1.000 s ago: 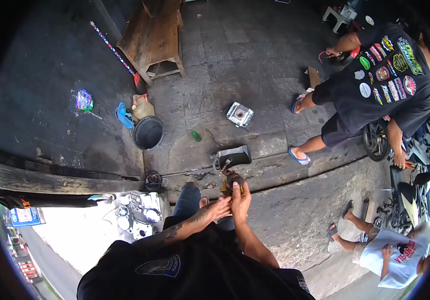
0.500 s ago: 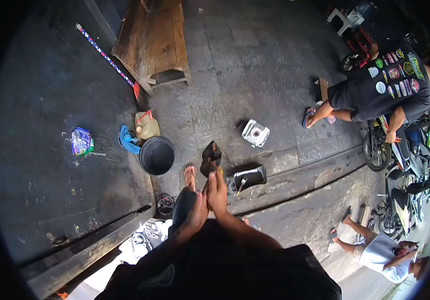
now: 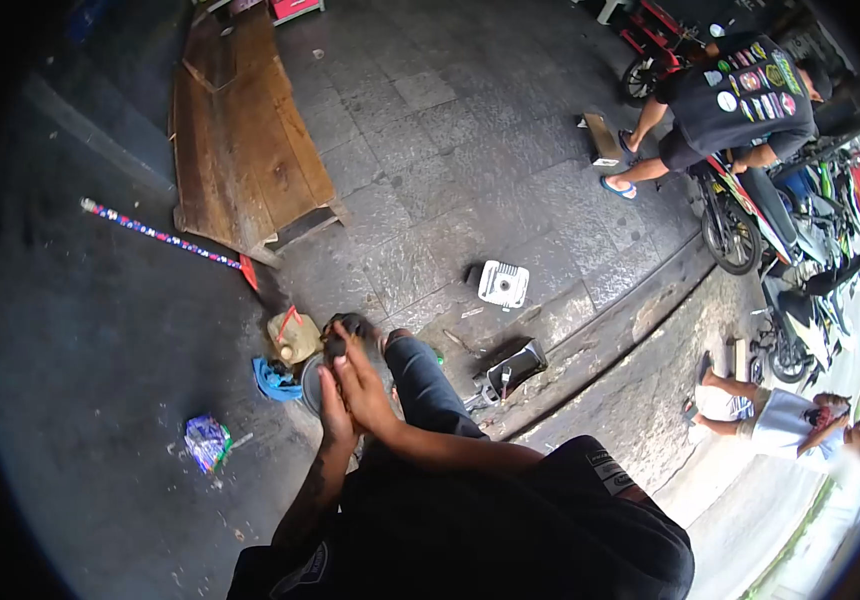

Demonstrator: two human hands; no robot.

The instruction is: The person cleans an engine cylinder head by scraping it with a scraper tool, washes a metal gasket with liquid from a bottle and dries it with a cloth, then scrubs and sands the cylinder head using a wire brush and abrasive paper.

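My left hand (image 3: 334,402) and my right hand (image 3: 366,392) are pressed together, palms facing, with fingers pointing away from me. A dark, rounded object (image 3: 351,324) shows at the fingertips, apparently held between both hands; its kind cannot be made out. Beneath the hands is a dark bucket (image 3: 310,384), mostly hidden by them. Beside it stand a beige jug (image 3: 293,338) with a red strip and a crumpled blue cloth or bag (image 3: 277,380). A finned metal engine cylinder (image 3: 503,285) lies on the floor to the right.
A black tray (image 3: 516,366) with a brush sits by the step edge. A wooden bench (image 3: 250,150), a patterned stick (image 3: 162,237) and a purple packet (image 3: 207,443) are at left. One person (image 3: 740,100) bends at a motorcycle (image 3: 735,222); another person (image 3: 800,420) is lower right.
Both hands, still together, have moved left with the dark object, now over the bucket. My view has shifted and turned. The person at the motorcycle has changed stance.
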